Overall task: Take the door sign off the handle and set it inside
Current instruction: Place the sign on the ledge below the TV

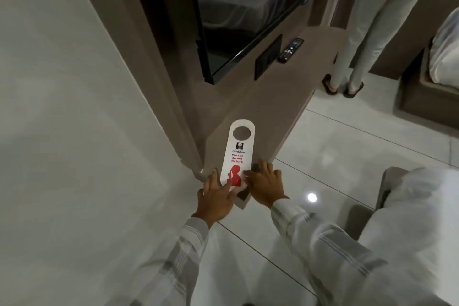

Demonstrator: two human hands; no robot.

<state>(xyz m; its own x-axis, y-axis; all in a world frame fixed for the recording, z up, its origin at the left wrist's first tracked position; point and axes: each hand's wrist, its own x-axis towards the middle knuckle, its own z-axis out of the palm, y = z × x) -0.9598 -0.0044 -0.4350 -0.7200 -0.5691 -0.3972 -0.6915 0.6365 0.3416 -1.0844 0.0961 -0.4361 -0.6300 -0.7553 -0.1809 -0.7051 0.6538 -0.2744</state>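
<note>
Now the door sign (238,156) is lying flat on the brown desk (268,107), its round hole pointing toward twelve o'clock and its red figure end toward six, right at the near corner of the surface. Red lettering reading "Please do not disturb" is showing face up. The left hand (215,200) is coming in from seven o'clock, fingers spread and loosely open, with a fingertip pressing on the sign's lower edge; it is not gripping anything. The right hand (265,185) is sitting at four o'clock of the sign, palm down and fingers splayed on the desk, one finger touching the sign's lower right edge, nothing closed in it. Both striped sleeves (320,238) are reaching in from the bottom of the view. Further up the desk, toward one o'clock, a dark remote control (290,50) is resting near a black wall panel (268,57), and a large black television screen (238,20) is mounted above. Off at two o'clock another person's legs (357,40) in pale trousers and sandals are standing on the glossy tiled floor (347,146).
</note>
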